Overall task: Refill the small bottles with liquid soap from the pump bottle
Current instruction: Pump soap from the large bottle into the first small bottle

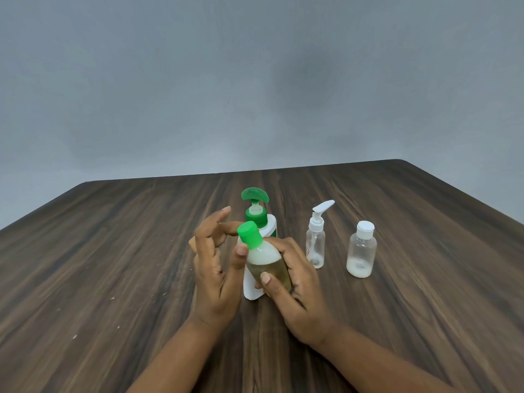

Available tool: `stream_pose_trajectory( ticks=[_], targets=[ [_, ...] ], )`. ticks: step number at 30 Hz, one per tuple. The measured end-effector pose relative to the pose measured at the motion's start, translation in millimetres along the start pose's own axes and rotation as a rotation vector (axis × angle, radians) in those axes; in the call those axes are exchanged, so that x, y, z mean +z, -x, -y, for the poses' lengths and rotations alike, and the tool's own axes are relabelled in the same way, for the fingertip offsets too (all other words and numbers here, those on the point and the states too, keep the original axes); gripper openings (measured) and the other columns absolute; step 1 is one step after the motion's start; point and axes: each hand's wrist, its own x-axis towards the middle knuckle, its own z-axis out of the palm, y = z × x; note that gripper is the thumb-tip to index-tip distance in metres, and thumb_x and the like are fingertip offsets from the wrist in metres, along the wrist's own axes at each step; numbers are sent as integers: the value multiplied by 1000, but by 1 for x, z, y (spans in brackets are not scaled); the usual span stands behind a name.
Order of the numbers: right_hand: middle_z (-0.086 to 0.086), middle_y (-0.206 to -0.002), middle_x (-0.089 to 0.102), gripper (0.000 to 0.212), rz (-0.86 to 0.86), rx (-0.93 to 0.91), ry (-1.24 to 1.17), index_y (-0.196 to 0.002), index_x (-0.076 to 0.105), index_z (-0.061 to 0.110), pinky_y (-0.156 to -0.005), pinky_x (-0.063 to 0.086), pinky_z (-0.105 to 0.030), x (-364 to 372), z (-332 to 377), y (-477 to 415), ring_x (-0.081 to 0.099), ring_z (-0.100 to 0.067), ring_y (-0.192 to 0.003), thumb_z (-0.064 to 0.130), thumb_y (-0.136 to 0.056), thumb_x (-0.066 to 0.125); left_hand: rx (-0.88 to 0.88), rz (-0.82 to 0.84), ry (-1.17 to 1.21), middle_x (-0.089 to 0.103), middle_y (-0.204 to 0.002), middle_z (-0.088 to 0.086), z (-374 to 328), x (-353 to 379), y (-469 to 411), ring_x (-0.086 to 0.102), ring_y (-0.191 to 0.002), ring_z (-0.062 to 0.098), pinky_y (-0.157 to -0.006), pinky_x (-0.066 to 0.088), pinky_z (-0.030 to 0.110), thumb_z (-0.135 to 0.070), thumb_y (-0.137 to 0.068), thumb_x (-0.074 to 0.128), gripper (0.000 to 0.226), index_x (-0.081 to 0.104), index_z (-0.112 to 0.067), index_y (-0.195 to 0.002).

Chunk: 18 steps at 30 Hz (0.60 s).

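My right hand (295,290) grips a small clear bottle (265,258) with a green cap, tilted left and about half full of yellowish liquid. My left hand (215,268) is beside it, fingers spread, its thumb touching the bottle just below the cap. Directly behind stands the white pump bottle (256,212) with a green pump head, mostly hidden by my hands. Right of it stand a small clear bottle with a white pump (315,239) and a small clear flip-cap bottle (361,251) holding a little white liquid at its bottom.
Everything rests on a dark wood-grain table (113,251) that ends at a grey wall behind. Its far corners are cut at an angle. A few pale specks lie on the left part of the surface.
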Motion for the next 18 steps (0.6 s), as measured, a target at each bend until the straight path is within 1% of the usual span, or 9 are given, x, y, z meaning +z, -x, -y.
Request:
stream_pose_trajectory(
  ticks=[2, 5, 7, 9, 11, 13, 14, 16, 18],
  targets=[
    [-4, -104, 56, 37, 4, 1, -13, -124, 55, 6, -80, 46, -24, 1, 0, 1, 58, -18, -93, 19, -89, 52, -13, 10, -11, 59, -106, -7, 0, 0, 1, 58, -98, 30, -81, 48, 55, -48, -92, 44, 33, 40, -46, -125],
    [-4, -106, 57, 38, 5, 1, -34, -125, 54, 6, -82, 46, -24, 1, 0, 1, 59, -19, -95, 18, -89, 51, -25, 58, 37, 61, -110, 8, 2, 0, 1, 60, -102, 29, -85, 50, 48, -47, -95, 39, 34, 41, -39, -128],
    [-6, -107, 57, 39, 9, -2, -44, -125, 54, 5, -85, 45, -23, 0, 0, 1, 59, -19, -98, 18, -89, 50, -10, 88, -14, 57, -113, 3, 1, 0, 1, 56, -108, 18, -90, 46, 33, -51, -94, 37, 40, 40, -31, -129],
    [-6, -109, 58, 40, 10, 1, -59, -126, 52, 5, -87, 45, -23, 0, -1, 2, 58, -19, -100, 19, -89, 51, 3, 81, -90, 53, -112, -2, 2, 0, 1, 52, -107, 11, -90, 44, 24, -53, -94, 36, 41, 39, -33, -131],
    [-5, -114, 58, 41, 0, 9, -79, -128, 51, 5, -88, 46, -27, 0, -2, 2, 58, -20, -104, 20, -89, 51, -24, 88, -42, 58, -111, 4, 0, 0, 0, 55, -107, 22, -90, 47, 37, -48, -96, 33, 40, 37, -37, -135],
    [-2, -120, 58, 43, -9, 12, -84, -130, 49, 8, -91, 48, -34, 0, -4, 4, 58, -22, -109, 21, -89, 50, -7, 104, -16, 63, -114, 2, 1, 0, 1, 57, -107, 30, -90, 45, 49, -43, -97, 31, 43, 36, -32, -138],
    [0, -122, 57, 43, -9, 11, -84, -131, 48, 10, -92, 49, -36, 0, -5, 4, 57, -23, -110, 21, -89, 50, 0, 104, -44, 63, -113, -1, 1, 0, 1, 57, -107, 28, -91, 43, 49, -45, -97, 30, 43, 36, -31, -137],
    [5, -122, 57, 43, -5, 7, -97, -131, 46, 15, -92, 48, -34, 0, -6, 5, 57, -21, -111, 21, -89, 51, -10, 75, -118, 60, -108, -6, -1, 0, -1, 55, -103, 15, -91, 41, 36, -54, -95, 31, 43, 40, -34, -132],
    [8, -118, 57, 41, -5, -7, -127, -129, 45, 19, -89, 48, -30, 1, -7, 6, 57, -16, -107, 21, -88, 52, -6, 59, -120, 55, -110, -14, -2, 0, -2, 52, -100, 7, -86, 41, 28, -55, -95, 33, 35, 44, -41, -125]
  ],
)
